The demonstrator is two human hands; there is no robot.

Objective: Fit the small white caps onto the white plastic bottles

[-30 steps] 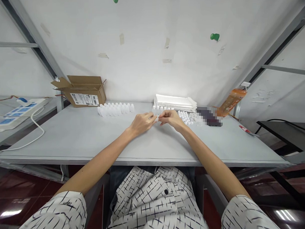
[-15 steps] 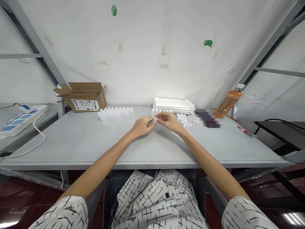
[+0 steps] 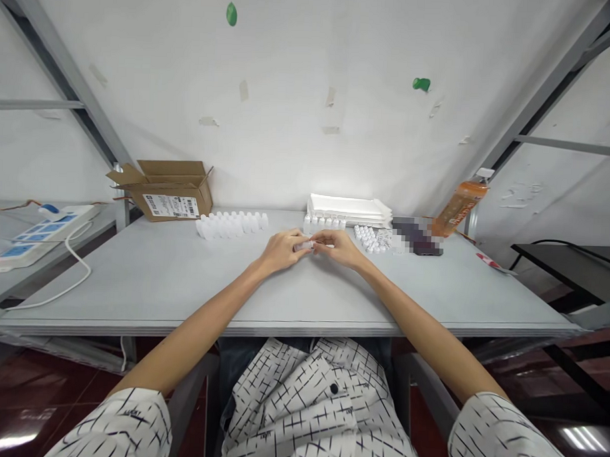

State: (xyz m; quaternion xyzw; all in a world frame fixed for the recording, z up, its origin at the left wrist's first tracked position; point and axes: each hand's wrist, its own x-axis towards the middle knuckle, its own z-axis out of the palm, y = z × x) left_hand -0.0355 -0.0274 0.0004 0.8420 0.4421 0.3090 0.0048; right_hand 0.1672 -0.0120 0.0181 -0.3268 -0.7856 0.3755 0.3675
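My left hand [image 3: 283, 250] is closed around a small translucent white bottle [image 3: 305, 246], held lying sideways just over the table. At the bottle's right end, the fingertips of my right hand [image 3: 339, 248] are pinched together. Whatever they grip there is too small and covered to make out. Behind my hands stands a short row of similar small bottles [image 3: 325, 224]. Several more small white bottles [image 3: 231, 225] stand in rows to the left. Right of my right hand lies a cluster of small white pieces [image 3: 368, 239], which look like caps.
A stack of white trays [image 3: 350, 209] rests against the wall. An open cardboard box [image 3: 172, 196] is at the back left. Toward the right are a partly blurred dark phone [image 3: 424, 244], an orange drink bottle [image 3: 460, 207] and a red-and-white packet [image 3: 488, 261]. A power strip [image 3: 42, 238] lies far left.
The fingertips of my right hand have come down onto the bottle's end, from slightly above it. My left hand keeps its hold on the bottle. The view has shifted slightly.
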